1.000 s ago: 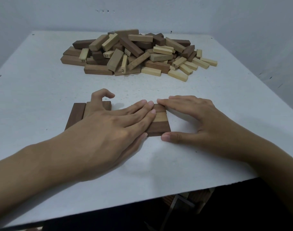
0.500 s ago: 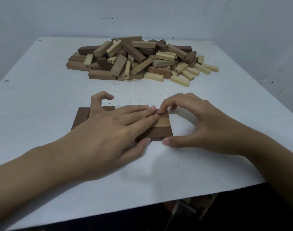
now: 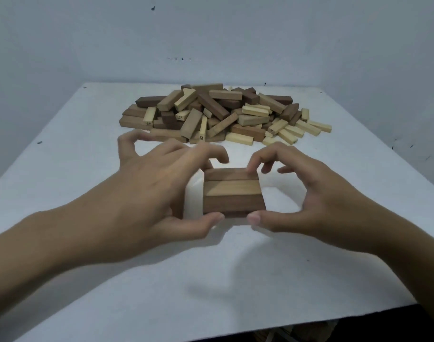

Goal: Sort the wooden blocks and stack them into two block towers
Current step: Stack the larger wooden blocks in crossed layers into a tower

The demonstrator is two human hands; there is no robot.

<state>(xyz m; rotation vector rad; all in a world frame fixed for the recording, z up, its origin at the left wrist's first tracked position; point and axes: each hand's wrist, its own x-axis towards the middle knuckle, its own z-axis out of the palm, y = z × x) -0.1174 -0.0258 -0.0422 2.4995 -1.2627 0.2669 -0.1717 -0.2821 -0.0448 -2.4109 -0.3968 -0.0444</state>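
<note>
A flat row of three wooden blocks (image 3: 232,191), dark, light, dark side by side, sits between my two hands at the table's middle. My left hand (image 3: 149,193) pinches its left end, thumb on the near edge and curled fingers over the far side. My right hand (image 3: 322,193) pinches the right end in the same way, with a fingertip on the far dark block. The row looks raised a little off the table. The dark blocks that lay to the left are hidden behind my left hand.
A loose pile of several dark and light wooden blocks (image 3: 223,114) lies at the back of the white table (image 3: 75,169). Grey walls close in behind and to the right. The table's front edge runs just below my forearms.
Both hands went from lying flat on the blocks to curling round the three-block row. The row now appears closer and higher than before, and the camera has tilted up.
</note>
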